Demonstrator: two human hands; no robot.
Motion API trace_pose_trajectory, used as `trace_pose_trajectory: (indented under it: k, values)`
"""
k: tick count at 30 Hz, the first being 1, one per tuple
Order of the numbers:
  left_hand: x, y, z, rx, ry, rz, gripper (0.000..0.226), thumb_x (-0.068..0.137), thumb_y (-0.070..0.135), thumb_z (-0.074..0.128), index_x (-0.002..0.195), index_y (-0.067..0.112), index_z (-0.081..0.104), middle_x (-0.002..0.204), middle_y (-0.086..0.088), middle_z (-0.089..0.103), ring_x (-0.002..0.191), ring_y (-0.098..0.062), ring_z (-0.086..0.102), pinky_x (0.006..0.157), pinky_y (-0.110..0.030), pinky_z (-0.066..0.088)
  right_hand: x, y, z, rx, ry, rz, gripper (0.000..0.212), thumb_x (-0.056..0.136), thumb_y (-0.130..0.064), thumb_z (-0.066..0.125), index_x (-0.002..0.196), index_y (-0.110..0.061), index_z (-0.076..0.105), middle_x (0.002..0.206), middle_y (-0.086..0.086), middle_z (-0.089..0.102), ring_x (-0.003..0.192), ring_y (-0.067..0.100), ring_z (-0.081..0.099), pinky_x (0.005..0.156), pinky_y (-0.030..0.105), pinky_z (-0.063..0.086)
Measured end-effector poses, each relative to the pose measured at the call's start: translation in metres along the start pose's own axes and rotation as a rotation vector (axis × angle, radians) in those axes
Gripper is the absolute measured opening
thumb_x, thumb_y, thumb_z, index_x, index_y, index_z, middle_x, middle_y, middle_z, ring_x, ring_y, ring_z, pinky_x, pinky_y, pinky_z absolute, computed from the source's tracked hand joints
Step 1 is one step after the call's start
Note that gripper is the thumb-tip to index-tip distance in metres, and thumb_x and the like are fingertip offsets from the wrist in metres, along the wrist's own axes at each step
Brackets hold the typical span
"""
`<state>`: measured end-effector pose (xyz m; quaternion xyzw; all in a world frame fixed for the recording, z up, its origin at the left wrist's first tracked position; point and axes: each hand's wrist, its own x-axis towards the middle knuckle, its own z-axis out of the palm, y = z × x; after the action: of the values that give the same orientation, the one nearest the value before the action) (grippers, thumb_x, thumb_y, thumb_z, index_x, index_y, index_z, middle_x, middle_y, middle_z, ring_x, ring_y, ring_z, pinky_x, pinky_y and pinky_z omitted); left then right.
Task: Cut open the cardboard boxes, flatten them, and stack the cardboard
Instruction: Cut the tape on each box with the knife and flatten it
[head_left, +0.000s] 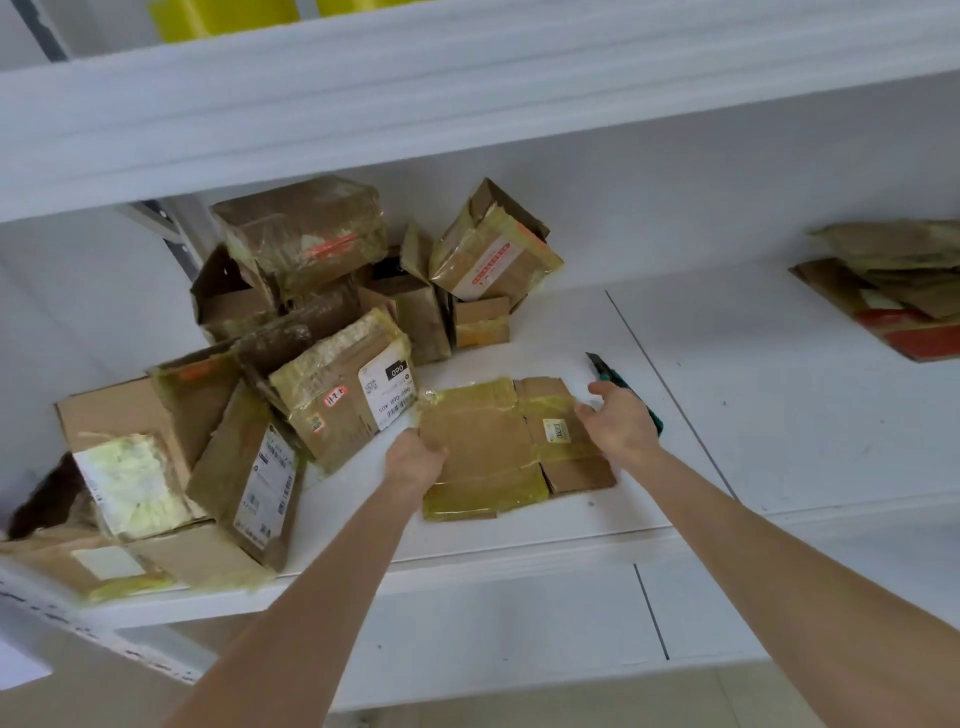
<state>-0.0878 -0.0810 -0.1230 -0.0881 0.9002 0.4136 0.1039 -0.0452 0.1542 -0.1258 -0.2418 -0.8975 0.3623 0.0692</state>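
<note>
**Both hands grip a flattened box on the shelf**

The white shelf (519, 525) runs under the grip and out to either side. To the left of the grip and beyond it is a pile of boxes (291, 364), brown cardboard wrapped in yellowish tape. The nearest box sits just beside the left hand.

Well off to the right of the grip, a stack of flattened cardboard (893, 280) lies on the same shelf at the edge of view.

Between the hands is the flattened box (488, 452), spread low over the shelf and banded with tape, with a small label near the right hand.

The left hand (415, 460) curls round its left edge. The right hand (623, 426) pinches its right edge, thumb on top.

Just beyond the right hand lies a utility knife (602, 366), dark and green and partly hidden by the hand. Whether the two touch cannot be told.
</note>
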Motion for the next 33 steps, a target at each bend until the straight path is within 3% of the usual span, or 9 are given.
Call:
trace_pose_trajectory:
  k: [2, 4, 6, 8, 10, 12, 15, 18, 33]
  values:
    - [-0.004, 0.007, 0.009, 0.336, 0.042, 0.051, 0.044, 0.095, 0.023, 0.055, 0.131, 0.001, 0.043, 0.129, -0.019, 0.051, 0.119, -0.034, 0.051, 0.095, -0.039, 0.044, -0.004, -0.003, 0.005, -0.138, 0.022, -0.206, 0.048, 0.094, -0.037, 0.053, 0.139, -0.021, 0.047, 0.141, 0.007, 0.049, 0.130, 0.028, 0.043, 0.101, 0.039, 0.041]
    - [-0.007, 0.007, 0.014, 0.559, 0.129, 0.118, 0.055, 0.095, 0.028, 0.054, 0.140, 0.005, 0.031, 0.134, -0.017, 0.036, 0.125, -0.032, 0.043, 0.095, -0.042, 0.044, -0.008, -0.009, 0.017, -0.306, -0.096, -0.406, 0.062, 0.092, -0.048, 0.052, 0.147, -0.025, 0.034, 0.155, 0.003, 0.030, 0.144, 0.028, 0.021, 0.115, 0.042, 0.027]
    - [-0.006, 0.005, 0.019, 0.622, 0.237, 0.268, 0.069, 0.092, 0.019, 0.058, 0.147, 0.010, 0.018, 0.141, -0.014, 0.025, 0.130, -0.029, 0.034, 0.098, -0.038, 0.043, -0.010, -0.016, 0.032, -0.485, -0.216, -0.518, 0.073, 0.093, -0.057, 0.044, 0.153, -0.027, 0.016, 0.162, 0.000, 0.006, 0.148, 0.029, -0.003, 0.120, 0.047, 0.008]
    - [0.000, 0.009, 0.025, 0.612, 0.240, 0.467, 0.072, 0.090, 0.004, 0.051, 0.151, 0.010, 0.012, 0.151, -0.013, 0.017, 0.140, -0.029, 0.022, 0.111, -0.036, 0.030, -0.005, -0.023, 0.043, -0.580, -0.243, -0.536, 0.070, 0.097, -0.057, 0.031, 0.154, -0.028, 0.006, 0.162, 0.002, -0.008, 0.147, 0.030, -0.014, 0.120, 0.047, -0.004]
    - [0.005, 0.015, 0.032, 0.708, 0.130, 0.608, 0.065, 0.096, 0.011, 0.039, 0.153, 0.013, 0.008, 0.160, -0.007, 0.008, 0.147, -0.025, 0.004, 0.120, -0.037, 0.005, 0.004, -0.031, 0.047, -0.631, -0.239, -0.558, 0.063, 0.100, -0.051, 0.023, 0.155, -0.026, 0.003, 0.161, 0.004, -0.011, 0.146, 0.030, -0.017, 0.119, 0.047, -0.007]
    - [0.013, 0.013, 0.039, 0.789, 0.002, 0.567, 0.058, 0.102, 0.029, 0.024, 0.154, 0.022, -0.001, 0.162, -0.004, -0.004, 0.148, -0.023, -0.008, 0.119, -0.041, -0.007, 0.015, -0.035, 0.051, -0.692, -0.282, -0.571, 0.061, 0.101, -0.048, 0.021, 0.155, -0.025, 0.003, 0.161, 0.004, -0.014, 0.146, 0.030, -0.020, 0.118, 0.048, -0.008]
    - [0.027, -0.003, 0.051, 0.874, -0.044, 0.464, 0.057, 0.101, 0.046, 0.012, 0.152, 0.032, -0.008, 0.159, -0.009, -0.016, 0.147, -0.025, -0.014, 0.119, -0.045, -0.008, 0.024, -0.028, 0.063, -0.738, -0.354, -0.530, 0.063, 0.100, -0.050, 0.016, 0.154, -0.023, -0.003, 0.160, 0.003, -0.017, 0.145, 0.029, -0.022, 0.118, 0.048, -0.011]
    - [0.035, -0.008, 0.058, 0.898, -0.017, 0.448, 0.061, 0.097, 0.055, 0.011, 0.151, 0.035, -0.010, 0.158, -0.014, -0.019, 0.147, -0.027, -0.015, 0.118, -0.045, -0.009, 0.026, -0.016, 0.076, -0.731, -0.321, -0.514, 0.065, 0.099, -0.053, 0.011, 0.154, -0.024, -0.008, 0.160, 0.000, -0.017, 0.146, 0.025, -0.020, 0.117, 0.046, -0.012]
    - [0.022, -0.010, 0.054, 0.912, 0.007, 0.436, 0.063, 0.097, 0.052, 0.011, 0.152, 0.029, -0.009, 0.159, -0.013, -0.016, 0.147, -0.025, -0.015, 0.118, -0.049, -0.006, 0.017, -0.017, 0.077, -0.703, -0.254, -0.449, 0.065, 0.096, -0.060, 0.005, 0.153, -0.033, -0.006, 0.161, -0.004, -0.013, 0.147, 0.024, -0.016, 0.118, 0.046, -0.011]
